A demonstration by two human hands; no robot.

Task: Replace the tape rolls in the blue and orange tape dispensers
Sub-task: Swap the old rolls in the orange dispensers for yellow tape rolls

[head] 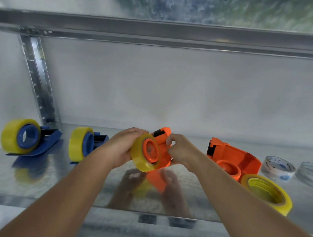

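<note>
**Orange dispenser in hand, yellow roll on its hub**

I have the orange dispenser (160, 148) lifted just above the metal shelf (46, 171), held between both hands. My left hand (125, 147) curls round the yellow tape roll (142, 153), fingers wrapped over its far edge. My right hand (181, 151) pinches the dispenser body just behind the roll, thumb and fingertips bent together on the plastic. The roll appears seated on the hub, though I cannot tell whether it is pushed fully home.

I judge the dispenser to be light, stiff moulded plastic, smooth enough to slip, so the flat sides of the body are the place to hold it, well away from the cutter end beyond my fingers. The roll looks firm with a glossy, slick face; gripping across its width feels safest, and the loose tape end will cling to skin.

Right of my fingers a second orange dispenser (234, 159) lies with its hub bare, a spare yellow roll (266, 192) touching or just beside it. Left of my fingers two blue dispensers (31, 141) (88, 145) stand loaded with yellow rolls.
</note>
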